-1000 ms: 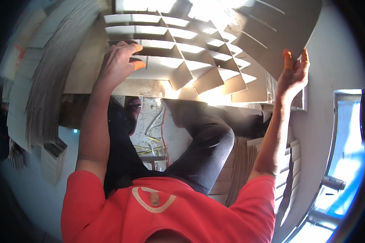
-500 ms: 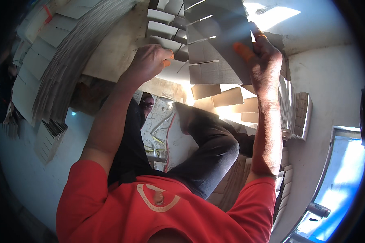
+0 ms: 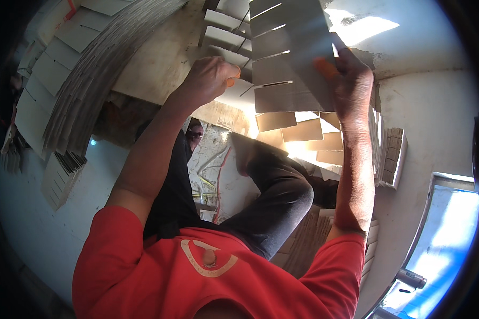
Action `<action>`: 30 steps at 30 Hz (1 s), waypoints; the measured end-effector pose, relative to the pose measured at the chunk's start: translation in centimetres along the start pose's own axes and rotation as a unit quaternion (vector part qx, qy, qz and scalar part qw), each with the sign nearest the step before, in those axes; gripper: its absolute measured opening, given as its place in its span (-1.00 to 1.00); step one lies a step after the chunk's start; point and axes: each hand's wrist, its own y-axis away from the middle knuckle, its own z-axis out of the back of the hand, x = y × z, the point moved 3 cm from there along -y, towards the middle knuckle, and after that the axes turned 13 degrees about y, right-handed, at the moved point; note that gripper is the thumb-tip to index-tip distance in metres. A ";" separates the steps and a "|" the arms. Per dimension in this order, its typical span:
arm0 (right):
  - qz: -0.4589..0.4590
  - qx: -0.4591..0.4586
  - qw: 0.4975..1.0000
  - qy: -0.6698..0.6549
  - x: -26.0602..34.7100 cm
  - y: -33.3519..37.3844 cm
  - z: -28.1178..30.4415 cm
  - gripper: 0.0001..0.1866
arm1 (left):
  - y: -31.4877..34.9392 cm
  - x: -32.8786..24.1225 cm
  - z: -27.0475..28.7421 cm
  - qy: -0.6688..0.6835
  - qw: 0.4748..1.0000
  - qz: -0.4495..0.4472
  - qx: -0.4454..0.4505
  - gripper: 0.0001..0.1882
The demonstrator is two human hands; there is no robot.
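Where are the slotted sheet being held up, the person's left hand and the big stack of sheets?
Slotted sheet (image 3: 288, 68): head view, on the flat face between two slots.
Left hand (image 3: 206, 80): head view, on its back.
Big stack of sheets (image 3: 85, 87): head view, on the layered edges.

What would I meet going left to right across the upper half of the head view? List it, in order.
Large leaning stack of grey sheets, left hand, slotted grey sheet, right hand, small upright bundle by the wall.
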 end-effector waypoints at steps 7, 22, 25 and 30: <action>-0.012 0.013 0.999 0.044 1.6 -0.1 -1.3 -0.49 | -0.1 0.1 0.0 0.015 1.000 0.007 0.007 -0.88; 0.051 0.234 0.970 0.042 1.4 -0.4 -8.6 -0.66 | -0.3 -0.6 0.0 0.041 0.999 0.000 -0.008 -0.85; -0.041 0.360 0.932 0.009 3.2 -0.4 -8.7 -0.53 | -0.3 -0.4 0.1 0.041 0.999 0.021 -0.012 -0.85; 0.096 0.328 0.928 0.151 1.0 0.9 -11.3 -0.23 | -0.6 -0.8 -0.1 0.034 0.999 0.004 -0.032 -0.88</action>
